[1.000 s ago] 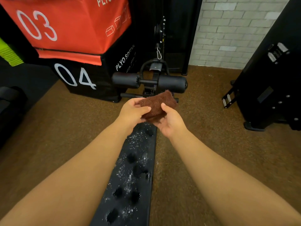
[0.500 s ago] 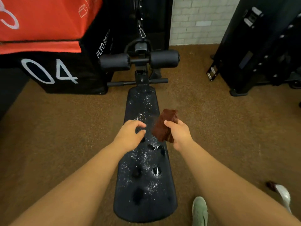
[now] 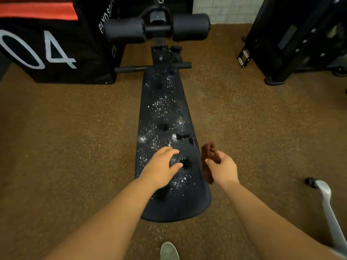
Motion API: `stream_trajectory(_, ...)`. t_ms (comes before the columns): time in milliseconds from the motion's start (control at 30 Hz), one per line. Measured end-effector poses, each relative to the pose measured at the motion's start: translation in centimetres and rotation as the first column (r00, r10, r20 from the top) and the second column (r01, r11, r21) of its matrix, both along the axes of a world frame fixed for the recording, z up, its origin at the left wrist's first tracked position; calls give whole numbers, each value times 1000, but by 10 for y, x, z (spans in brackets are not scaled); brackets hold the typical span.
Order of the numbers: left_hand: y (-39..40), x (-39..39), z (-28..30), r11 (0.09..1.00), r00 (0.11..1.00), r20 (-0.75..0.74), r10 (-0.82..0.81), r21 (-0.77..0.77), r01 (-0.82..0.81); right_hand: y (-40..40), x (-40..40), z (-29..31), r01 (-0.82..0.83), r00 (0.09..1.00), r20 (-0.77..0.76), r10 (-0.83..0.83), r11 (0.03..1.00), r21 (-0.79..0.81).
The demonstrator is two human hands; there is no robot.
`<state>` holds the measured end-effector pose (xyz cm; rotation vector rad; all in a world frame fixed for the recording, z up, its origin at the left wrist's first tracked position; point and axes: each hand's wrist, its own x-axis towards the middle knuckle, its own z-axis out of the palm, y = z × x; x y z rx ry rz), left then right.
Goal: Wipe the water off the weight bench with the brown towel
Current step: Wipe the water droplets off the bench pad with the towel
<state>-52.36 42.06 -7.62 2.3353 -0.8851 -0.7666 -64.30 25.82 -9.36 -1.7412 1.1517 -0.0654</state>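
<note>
Two hands over wet black weight bench [image 3: 165, 113], droplets all along pad. Left hand [image 3: 161, 168] empty, fingers loose, hovering above near end. Right hand [image 3: 222, 170] clamped on brown towel [image 3: 207, 156], bunched, just beside bench's right edge. Towel likely soft, light, floppy; palm a wad flat.

Left hand [image 3: 163, 167] at frame centre, fingers loosely spread, palm down. Right hand [image 3: 222, 168] just right of it, curled closed around brown towel [image 3: 207, 156]. Both forearms extended from lower frame corners.
</note>
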Motion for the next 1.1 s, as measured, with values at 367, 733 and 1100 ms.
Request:
stream_trajectory(367,38,-95,-87,993,947,321,-7,111,-31,27,-49,-79,-493,870,-222,440,770,-405)
stream_trajectory(733,68,-107,-129,987,931,365,-15,155,-45,53,-64,-113,-562,781,-157,605,568,-601)
stream_trajectory(1100,65,-98,-137,986,952,301,51,139,-97,67,-44,-113,-397,895,-74,441,709,-583)
